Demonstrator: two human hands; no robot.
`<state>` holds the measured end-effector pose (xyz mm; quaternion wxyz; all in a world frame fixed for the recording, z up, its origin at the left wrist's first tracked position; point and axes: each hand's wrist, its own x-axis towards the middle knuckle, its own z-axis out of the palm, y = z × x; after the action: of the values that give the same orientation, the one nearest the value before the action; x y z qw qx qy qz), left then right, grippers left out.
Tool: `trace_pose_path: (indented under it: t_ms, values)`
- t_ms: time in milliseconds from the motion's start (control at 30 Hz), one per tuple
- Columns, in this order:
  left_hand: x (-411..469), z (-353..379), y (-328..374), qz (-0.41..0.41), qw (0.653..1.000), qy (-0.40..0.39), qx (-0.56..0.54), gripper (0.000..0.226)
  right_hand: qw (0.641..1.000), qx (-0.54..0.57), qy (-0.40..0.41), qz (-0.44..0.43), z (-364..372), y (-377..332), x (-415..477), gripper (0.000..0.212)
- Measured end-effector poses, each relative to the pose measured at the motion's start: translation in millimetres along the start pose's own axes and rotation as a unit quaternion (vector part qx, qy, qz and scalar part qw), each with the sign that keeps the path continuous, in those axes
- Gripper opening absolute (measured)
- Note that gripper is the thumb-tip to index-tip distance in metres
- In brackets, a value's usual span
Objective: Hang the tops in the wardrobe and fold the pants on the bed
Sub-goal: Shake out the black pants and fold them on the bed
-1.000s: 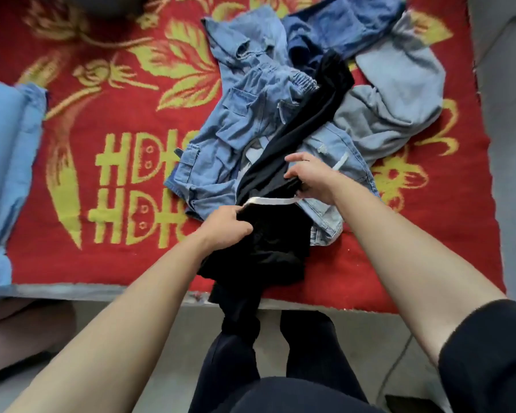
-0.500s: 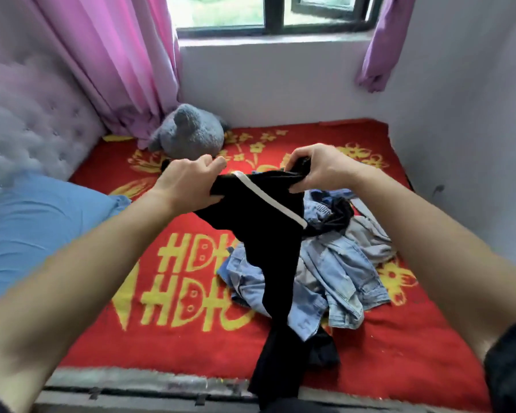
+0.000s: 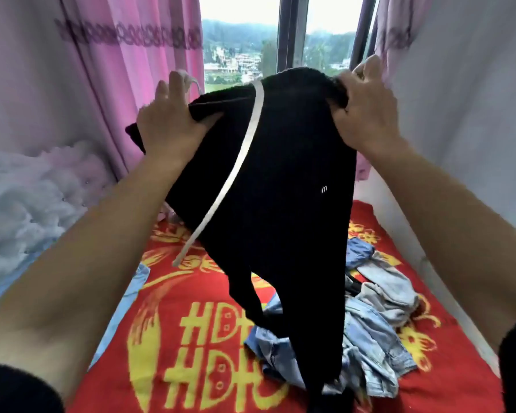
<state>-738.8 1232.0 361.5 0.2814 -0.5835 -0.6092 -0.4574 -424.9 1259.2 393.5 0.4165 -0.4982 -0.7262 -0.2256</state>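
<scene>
A pair of black pants [image 3: 286,186] with a white drawstring hangs high in front of the window, legs dangling down to the bed. My left hand [image 3: 170,120] grips the left side of the waistband. My right hand [image 3: 367,111] grips its right side. Under the hanging legs a heap of denim clothes [image 3: 367,347] lies on the red and yellow bedspread [image 3: 185,338]. The wardrobe is out of view.
Pink curtains [image 3: 125,79] hang on both sides of the window [image 3: 239,40]. A tufted headboard [image 3: 27,198] and a blue pillow edge [image 3: 122,305] are at the left. A pale wall [image 3: 471,114] runs along the bed's right side.
Both hands have lifted the black pants from the heap up to head height and spread the waistband apart. The camera has tilted up from the bed to the window.
</scene>
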Motion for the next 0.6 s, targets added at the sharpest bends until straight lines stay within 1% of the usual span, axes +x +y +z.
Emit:
trace_pose_path:
  t_ms: [67,133,200,267,300,367,467,533,600]
  values:
    - [10,-11,-16,-0.017,0.999,-0.026,0.044,0.087,0.999,-0.006,0.028,0.023,-8,-2,14,0.032]
    - [4,-17,-34,-0.027,0.993,-0.075,0.084,0.096,0.999,-0.033,0.013,0.038,-8,-2,14,0.032]
    - [-3,-19,-48,0.011,0.987,-0.105,0.118,0.091,0.997,-0.062,-0.027,0.033,-2,-6,9,0.034]
    - [-4,-18,-57,0.065,0.978,-0.137,0.144,0.078,0.997,-0.048,-0.05,0.026,9,-13,1,0.034]
    - [-5,-18,-62,0.078,0.976,-0.149,0.14,0.072,0.998,-0.03,-0.059,0.021,15,-17,-3,0.033]
    - [-6,-17,-71,0.078,0.978,-0.157,0.114,0.064,0.996,0.004,-0.09,0.025,24,-25,-8,0.035]
    - [-10,-16,-77,0.075,0.979,-0.166,0.089,0.059,0.986,0.062,-0.137,0.067,32,-29,-13,0.037]
    - [-14,-17,-79,0.068,0.978,-0.182,0.082,0.063,0.977,0.092,-0.169,0.09,37,-30,-19,0.032]
    - [-15,-16,-86,0.033,0.972,-0.218,0.077,0.072,0.97,0.108,-0.19,0.102,42,-31,-24,0.027]
